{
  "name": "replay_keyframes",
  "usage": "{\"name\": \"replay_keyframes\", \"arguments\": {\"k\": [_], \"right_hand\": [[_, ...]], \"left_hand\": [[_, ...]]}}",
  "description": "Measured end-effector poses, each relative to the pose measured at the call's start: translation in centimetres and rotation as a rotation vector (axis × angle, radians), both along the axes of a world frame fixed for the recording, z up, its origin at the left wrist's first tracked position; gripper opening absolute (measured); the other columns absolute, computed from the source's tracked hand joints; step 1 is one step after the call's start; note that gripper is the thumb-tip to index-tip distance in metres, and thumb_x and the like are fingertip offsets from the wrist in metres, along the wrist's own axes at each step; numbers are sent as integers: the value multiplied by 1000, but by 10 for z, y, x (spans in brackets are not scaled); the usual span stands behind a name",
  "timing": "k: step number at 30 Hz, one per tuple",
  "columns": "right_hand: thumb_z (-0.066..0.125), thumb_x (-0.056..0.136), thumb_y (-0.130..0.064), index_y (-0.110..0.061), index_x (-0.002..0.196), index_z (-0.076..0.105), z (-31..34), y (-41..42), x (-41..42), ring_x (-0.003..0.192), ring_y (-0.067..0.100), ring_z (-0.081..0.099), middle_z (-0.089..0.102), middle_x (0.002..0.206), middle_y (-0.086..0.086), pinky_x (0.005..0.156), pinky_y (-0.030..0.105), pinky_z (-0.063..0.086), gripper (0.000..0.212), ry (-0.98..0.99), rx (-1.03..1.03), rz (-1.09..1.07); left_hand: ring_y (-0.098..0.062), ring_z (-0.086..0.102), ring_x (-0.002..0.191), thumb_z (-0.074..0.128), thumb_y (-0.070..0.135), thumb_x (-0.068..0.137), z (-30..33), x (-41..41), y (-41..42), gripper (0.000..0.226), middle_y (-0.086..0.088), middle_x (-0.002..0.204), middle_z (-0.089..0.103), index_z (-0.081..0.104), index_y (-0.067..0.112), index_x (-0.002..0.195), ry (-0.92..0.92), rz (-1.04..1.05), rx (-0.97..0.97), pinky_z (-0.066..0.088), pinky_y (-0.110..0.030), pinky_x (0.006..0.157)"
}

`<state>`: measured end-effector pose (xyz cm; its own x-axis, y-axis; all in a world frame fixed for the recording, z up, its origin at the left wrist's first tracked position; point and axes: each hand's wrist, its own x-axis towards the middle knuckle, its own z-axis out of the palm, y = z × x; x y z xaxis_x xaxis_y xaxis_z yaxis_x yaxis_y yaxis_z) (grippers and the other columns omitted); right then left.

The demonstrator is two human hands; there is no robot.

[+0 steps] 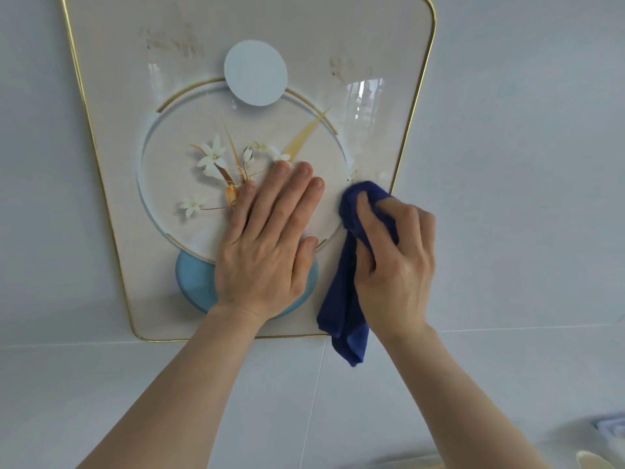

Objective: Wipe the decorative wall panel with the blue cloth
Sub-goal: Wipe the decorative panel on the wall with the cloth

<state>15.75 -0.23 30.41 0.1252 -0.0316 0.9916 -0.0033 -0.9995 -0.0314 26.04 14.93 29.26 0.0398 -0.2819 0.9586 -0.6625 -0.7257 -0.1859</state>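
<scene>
The decorative wall panel (135, 96) is cream with a thin gold rim, a printed circle, white flowers and a pale blue disc. It hangs on a light grey wall. My left hand (267, 245) lies flat on the panel's lower middle, fingers together and pointing up. My right hand (394, 262) grips the dark blue cloth (345, 299) and presses its bunched top against the panel near the lower right edge. The cloth's tail hangs down past the panel's bottom rim. Brownish smudges show on the panel's upper left and upper right.
Light grey wall tiles (524, 164) surround the panel, with a horizontal joint just below it. At the bottom right corner, a small blue-white object (612, 428) and a cream rounded object (592, 460) are partly in view.
</scene>
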Motion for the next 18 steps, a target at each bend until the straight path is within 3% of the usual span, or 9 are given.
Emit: {"name": "replay_keyframes", "arguments": {"k": [3,7,11,15,18], "right_hand": [[57,94,12,-6,123,73,-23,3,-3,105,30,52,70,112,12,89,41,53,38,46,-61,27],[32,107,-9,-6,118,74,-59,4,-11,98,28,54,60,110,3,78,43,54,43,182,-139,75],[45,87,-2,-6,112,76,-69,9,-20,89,25,54,70,93,8,66,39,58,40,240,-119,50],[49,82,0,-12,111,77,-56,15,-32,85,26,62,72,95,3,63,38,59,42,340,-69,75],[67,78,15,-14,110,78,-41,18,-39,85,27,64,71,99,1,68,40,57,45,293,124,112]], "left_hand": [[-19,8,164,29,33,110,0,0,-1,60,1,175,14,23,16,167,-7,1,-7,3,-42,134],[-20,8,164,29,32,109,-1,1,-1,61,1,176,13,22,16,167,-16,-5,-13,4,-43,134],[-20,8,164,27,34,110,1,0,0,60,1,176,13,22,16,167,-16,-10,-5,4,-43,134],[-21,9,164,27,33,110,1,-1,0,60,0,176,15,21,16,167,-10,6,-2,4,-43,134],[-21,8,165,29,33,110,0,-1,0,61,0,176,12,19,16,168,-8,18,-1,5,-44,134]]}}
